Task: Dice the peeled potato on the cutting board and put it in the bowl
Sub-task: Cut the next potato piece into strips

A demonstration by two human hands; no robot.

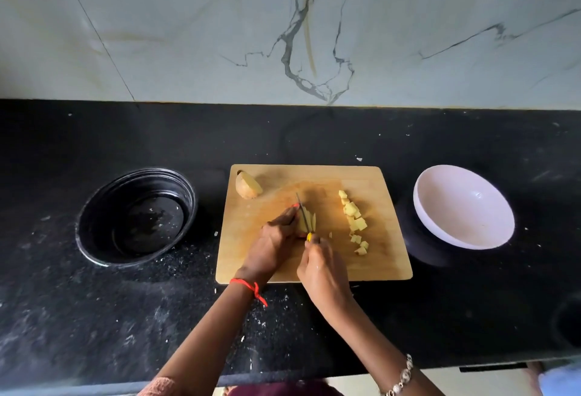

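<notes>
On the black counter (314, 137), your board (387, 258) carries the potato (308, 222) — left hand (276, 240) curled, pinning it, right hand (323, 269) gripping the knife (302, 210) — dice (354, 223) beside, bowl (462, 207) right.

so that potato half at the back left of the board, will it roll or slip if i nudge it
The potato half probably rocks rather than rolls: one side is rounded, one cut flat, though which rests on the cutting board is unclear. Its pale cut flesh is likely damp, so it may slip when pinched. It looks solid and stiff.
</notes>
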